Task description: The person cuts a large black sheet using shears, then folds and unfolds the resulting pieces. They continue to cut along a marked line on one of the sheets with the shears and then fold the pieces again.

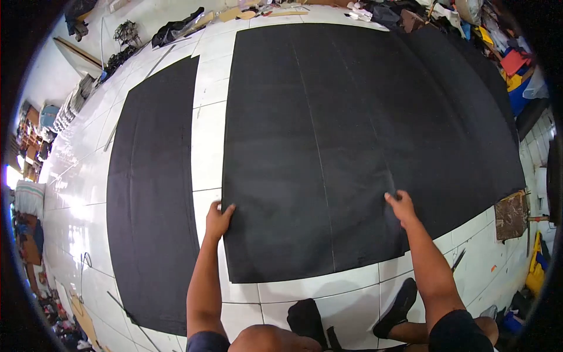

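On the floor: a big sheet (352, 135), black, lies flat on white tiles (205, 146), just before the kneeling person.
Left hand (219, 220): at the left edge of the big sheet, near its front corner. The fingers lie close together over the edge. The thumb is hidden, so I cannot tell if it pinches the edge.
Right hand (402, 205): flat on the big sheet, in its front right part, with fingers stretched and together, holding nothing.
Lines (316, 146): thin and pale, they run along the big sheet from front to far end.
Narrow sheet (152, 193): also black, left of the big sheet, with a strip of tiles between them.
Clutter (504, 53): coloured things piled at the far right side.
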